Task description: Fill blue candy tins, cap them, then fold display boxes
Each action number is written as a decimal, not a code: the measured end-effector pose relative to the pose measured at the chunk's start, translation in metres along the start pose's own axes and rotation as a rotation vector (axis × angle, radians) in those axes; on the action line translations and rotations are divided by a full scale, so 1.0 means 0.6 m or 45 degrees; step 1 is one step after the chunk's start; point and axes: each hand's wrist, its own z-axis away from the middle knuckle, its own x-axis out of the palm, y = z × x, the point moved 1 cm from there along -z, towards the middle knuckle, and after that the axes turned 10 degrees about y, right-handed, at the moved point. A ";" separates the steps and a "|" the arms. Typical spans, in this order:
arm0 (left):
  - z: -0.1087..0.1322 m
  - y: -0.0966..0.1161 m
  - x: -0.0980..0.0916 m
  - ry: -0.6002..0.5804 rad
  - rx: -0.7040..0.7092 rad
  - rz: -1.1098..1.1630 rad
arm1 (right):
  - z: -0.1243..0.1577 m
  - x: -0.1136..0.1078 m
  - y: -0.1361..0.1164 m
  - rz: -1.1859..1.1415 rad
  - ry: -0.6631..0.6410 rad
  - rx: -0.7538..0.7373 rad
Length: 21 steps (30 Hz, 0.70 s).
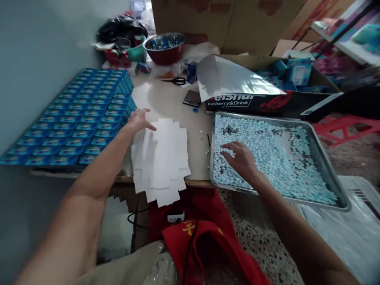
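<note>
Head view, and I count two hands of mine at work. One metal tray (285, 143) fills the right of the frame, spread with small pale-blue pieces (264, 166) far too many to number; one pile of white card sheets (166, 158) lies at centre, its overlapping edges defying a count; blue boxes (83, 118) stand four across in many rows at the left. Behind, toward the upper middle, I see one red bowl (164, 56), one pair of scissors (178, 81) and one blue can (192, 73). My left hand (139, 120) is unclenched and empty, palm down, fingers spread between the boxes and the pile's top edge. My right hand (241, 158) reaches over the tray's left part, thumb and fingers curved toward each other; whether they grip any pieces, I cannot tell.
</note>
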 end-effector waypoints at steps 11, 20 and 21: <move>-0.059 -0.054 0.109 -0.290 -0.025 0.013 | -0.199 0.188 -0.082 0.013 -0.474 -0.018; 0.011 0.010 0.018 -0.036 0.143 0.532 | -0.218 0.250 -0.121 -0.451 -0.489 0.368; 0.020 0.019 0.004 -0.018 0.135 0.596 | -0.207 0.236 -0.119 -0.549 -0.426 0.433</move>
